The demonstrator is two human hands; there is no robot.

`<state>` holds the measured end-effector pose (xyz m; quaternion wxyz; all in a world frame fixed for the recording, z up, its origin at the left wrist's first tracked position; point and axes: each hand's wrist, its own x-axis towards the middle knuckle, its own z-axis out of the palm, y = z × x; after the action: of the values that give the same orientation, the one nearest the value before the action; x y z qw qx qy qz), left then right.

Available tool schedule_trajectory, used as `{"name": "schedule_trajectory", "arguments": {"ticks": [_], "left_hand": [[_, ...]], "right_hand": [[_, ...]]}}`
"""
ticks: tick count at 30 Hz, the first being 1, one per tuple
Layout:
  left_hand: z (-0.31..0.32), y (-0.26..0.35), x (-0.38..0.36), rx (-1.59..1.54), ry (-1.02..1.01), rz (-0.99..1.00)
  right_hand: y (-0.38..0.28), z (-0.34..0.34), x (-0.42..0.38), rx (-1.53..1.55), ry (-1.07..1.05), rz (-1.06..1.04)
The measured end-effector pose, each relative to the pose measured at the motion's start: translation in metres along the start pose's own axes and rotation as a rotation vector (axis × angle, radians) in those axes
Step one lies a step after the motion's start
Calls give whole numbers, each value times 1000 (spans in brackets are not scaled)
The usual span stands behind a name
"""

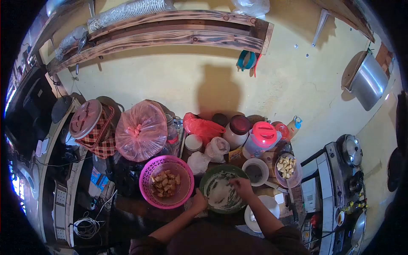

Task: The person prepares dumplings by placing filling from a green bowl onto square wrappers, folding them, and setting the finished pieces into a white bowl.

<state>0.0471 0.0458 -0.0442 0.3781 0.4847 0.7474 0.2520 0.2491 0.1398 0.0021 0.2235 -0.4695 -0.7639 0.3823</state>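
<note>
A green bowl [226, 208] with a whitish floury mixture [220, 192] inside stands in front of me. My left hand [199, 201] is closed at the bowl's left rim. Over the right part of the bowl is my right hand [242, 188], its fingers drawn together; whatever they hold is too small to make out. Left of the bowl, a pink basket [144, 187] holds brown coated chunks [165, 183]. On the right, a bowl [296, 181] holds pale cut pieces [286, 167], with a utensil handle across its edge.
A white plate [272, 206] and a small bowl of dark liquid [255, 171] are near my right arm. Behind stand a pink-lidded jug [260, 140], jars and red [202, 127] and pink bags [141, 131]. A knife [293, 206] lies right; farther right is a stove [335, 187].
</note>
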Motion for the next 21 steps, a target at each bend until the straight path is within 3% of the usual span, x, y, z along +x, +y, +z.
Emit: {"name": "schedule_trajectory", "arguments": {"ticks": [3,5,9,11,12,15,17,18,20,21], "left_hand": [[-2,3,0,-70,9,-36],[5,-5,5,-40,7,-36],[4,-6,5,9,19,-39],[0,1,2,-36,5,-39],[3,-1,1,-36,4,-42],[5,-5,5,50,46,-26],[0,-3,3,30,-16,-43],[4,-9,5,31,-19,-41],[18,-23,13,-27,71,45],[17,-20,11,-31,70,44]], "right_hand": [[18,5,-3,-129,165,-62],[2,11,-24,-89,0,-90],[2,2,-25,68,-50,-1],[-15,-20,-13,30,139,98],[-5,-16,-17,30,136,100],[14,3,-30,-110,80,23],[4,10,-41,-88,-120,-99],[1,6,-38,-88,-118,-97],[-5,-8,-26,65,89,123],[-4,-11,-25,61,87,124]]}}
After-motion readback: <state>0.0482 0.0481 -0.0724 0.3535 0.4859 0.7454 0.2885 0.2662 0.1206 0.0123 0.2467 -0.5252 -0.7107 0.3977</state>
